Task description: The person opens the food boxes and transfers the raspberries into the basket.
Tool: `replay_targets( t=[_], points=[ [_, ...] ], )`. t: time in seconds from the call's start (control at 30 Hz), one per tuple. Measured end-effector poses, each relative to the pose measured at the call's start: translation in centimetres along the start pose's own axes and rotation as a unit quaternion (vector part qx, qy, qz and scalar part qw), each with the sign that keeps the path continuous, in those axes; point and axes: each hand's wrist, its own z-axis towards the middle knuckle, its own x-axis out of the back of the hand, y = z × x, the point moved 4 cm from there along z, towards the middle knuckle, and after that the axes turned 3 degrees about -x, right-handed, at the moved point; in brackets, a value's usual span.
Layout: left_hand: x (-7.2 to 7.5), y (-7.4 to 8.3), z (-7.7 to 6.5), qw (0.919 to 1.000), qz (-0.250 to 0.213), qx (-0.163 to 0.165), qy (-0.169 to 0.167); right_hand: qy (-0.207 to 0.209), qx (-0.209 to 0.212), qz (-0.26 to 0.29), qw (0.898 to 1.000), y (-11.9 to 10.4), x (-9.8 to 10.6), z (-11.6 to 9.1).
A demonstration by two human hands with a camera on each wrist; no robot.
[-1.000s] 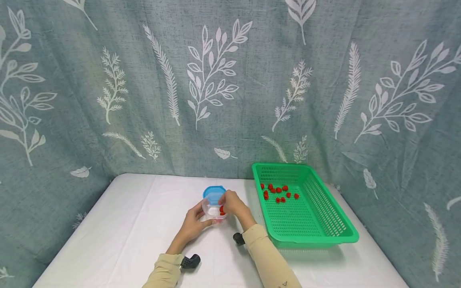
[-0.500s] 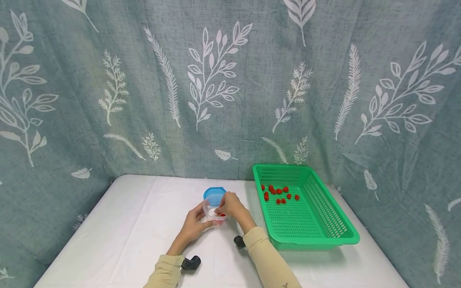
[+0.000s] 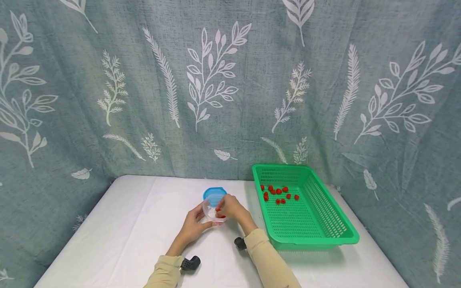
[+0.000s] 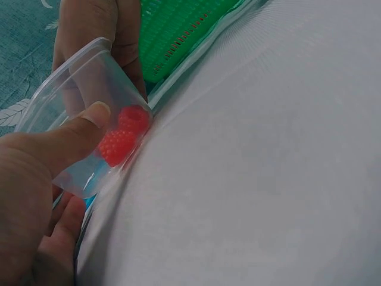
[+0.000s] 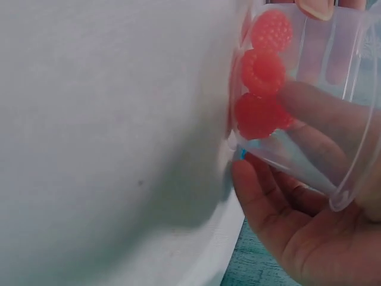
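A small clear plastic container (image 3: 211,215) stands on the white table, with several raspberries (image 5: 262,72) at its bottom. My left hand (image 3: 193,227) holds it from the left, thumb (image 4: 74,138) along the near wall and the other fingers round the far side. My right hand (image 3: 233,208) reaches in over the rim; two of its digits are inside and pinch a raspberry (image 5: 256,115) low in the container, while other fingers stay outside the wall. Just behind the container lies a blue lid (image 3: 215,192), partly seen through the plastic.
To the right stands a green perforated basket (image 3: 312,241) with several more raspberries (image 3: 279,191) towards its back left. A grey-green leaf-patterned curtain (image 3: 230,100) hangs behind the table. Each wrist carries a black camera (image 3: 191,263).
Inside the container, the fingers of my right hand have moved down and shifted about among the raspberries. My left hand keeps its hold, and the basket stays put.
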Motion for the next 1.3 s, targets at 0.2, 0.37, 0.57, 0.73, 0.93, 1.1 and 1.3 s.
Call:
replay_targets(
  t=[0.2, 0.37, 0.57, 0.73, 0.93, 1.1, 1.3],
  points=[
    [0.1, 0.1, -0.1, 1.0000, 0.002, 0.004, -0.003, 0.007, 0.005, 0.040, 0.999, 0.5, -0.2, 0.2],
    [0.1, 0.0, -0.1, 1.0000, 0.001, -0.003, 0.000, 0.022, 0.028, 0.058, 0.998, 0.5, 0.1, 0.1],
    [-0.1, -0.1, -0.1, 1.0000, -0.002, -0.002, 0.003, 0.090, 0.078, 0.086, 0.989, 0.0, 1.2, -0.4],
    [0.0, 0.1, -0.1, 1.0000, -0.004, -0.003, 0.001, 0.147, 0.110, 0.137, 0.973, -1.0, 2.5, -1.3],
    [0.0, 0.3, 0.0, 1.0000, 0.000, -0.009, 0.002, 0.169, 0.101, 0.173, 0.965, -2.7, 4.5, -3.2],
    [-0.1, 0.2, 0.0, 0.9999, 0.013, -0.006, 0.004, 0.175, 0.128, 0.207, 0.954, -4.4, 6.3, -5.2],
    [-0.2, -0.1, 0.0, 0.9996, 0.026, 0.010, 0.006, 0.174, 0.181, 0.260, 0.932, -5.8, 8.6, -7.6]
  ],
)
